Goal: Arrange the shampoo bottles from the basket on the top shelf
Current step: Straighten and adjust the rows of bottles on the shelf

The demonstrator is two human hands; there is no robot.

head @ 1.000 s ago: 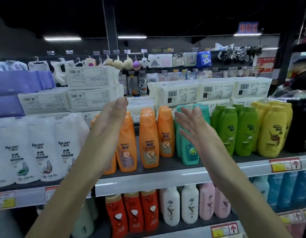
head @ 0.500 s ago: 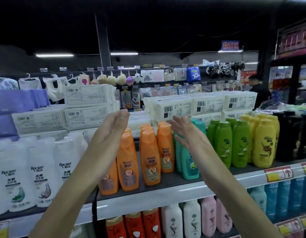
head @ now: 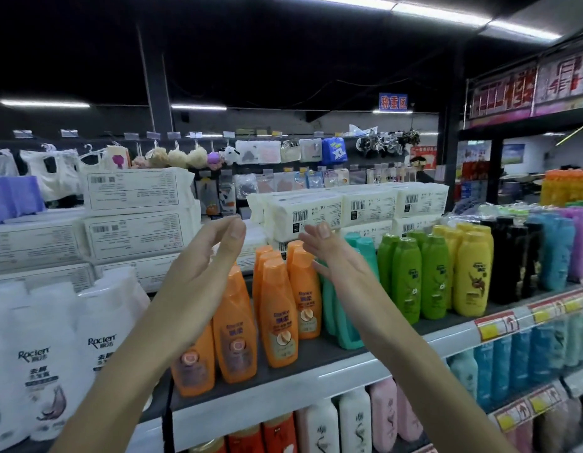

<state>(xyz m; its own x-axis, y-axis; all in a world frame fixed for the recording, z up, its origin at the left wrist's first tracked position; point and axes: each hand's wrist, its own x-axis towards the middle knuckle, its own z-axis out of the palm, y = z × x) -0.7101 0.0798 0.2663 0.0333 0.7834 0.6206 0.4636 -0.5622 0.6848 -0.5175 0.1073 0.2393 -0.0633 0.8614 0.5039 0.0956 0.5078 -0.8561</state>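
The top shelf crosses mid-frame, with the orange shampoo bottles upright at its centre. The left hand and right hand flank their caps, fingers straight, relaxed, holding nothing. I cannot tell whether they touch the bottles.

Shampoo bottles stood in rows on the top shelf, price tags on its near edge at right. Tissue packs were stacked behind, farther back. Lower bottles sat beneath. Left hand and right hand were up before the middle rows, apart.
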